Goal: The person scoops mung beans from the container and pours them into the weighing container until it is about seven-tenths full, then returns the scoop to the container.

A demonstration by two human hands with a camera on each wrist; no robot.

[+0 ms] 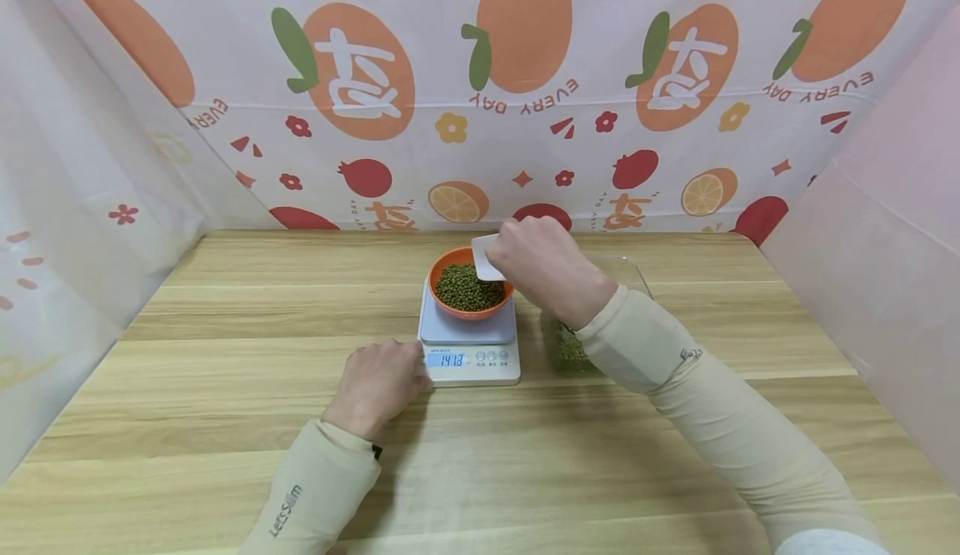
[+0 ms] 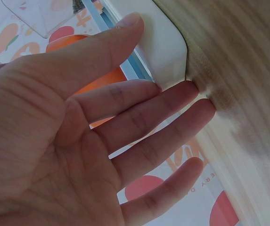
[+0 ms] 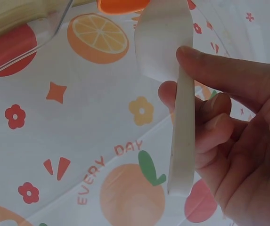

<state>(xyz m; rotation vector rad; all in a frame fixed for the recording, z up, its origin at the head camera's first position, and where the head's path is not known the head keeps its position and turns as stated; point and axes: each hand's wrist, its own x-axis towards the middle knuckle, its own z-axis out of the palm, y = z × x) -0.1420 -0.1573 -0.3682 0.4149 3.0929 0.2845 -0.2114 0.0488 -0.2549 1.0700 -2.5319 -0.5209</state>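
Observation:
My right hand (image 1: 546, 267) grips the handle of a white scoop (image 3: 165, 40), thumb on one side and curled fingers on the other. The scoop is tilted over an orange bowl (image 1: 471, 315) that holds green beans (image 1: 467, 288), probably mung beans. Under the bowl is a white kitchen scale (image 1: 471, 377), its lit display showing about 141. Beside the scale's front left corner lies my left hand (image 1: 381, 384). In the left wrist view its fingers are fairly straight, the thumb over the scale's edge and fingertips against its side and the table.
A clear container (image 1: 558, 355) with more green beans stands right of the scale, partly covered by my right forearm. The wooden table (image 1: 225, 355) meets a fruit-printed curtain (image 1: 420, 155) at the back. White curtains hang at both sides.

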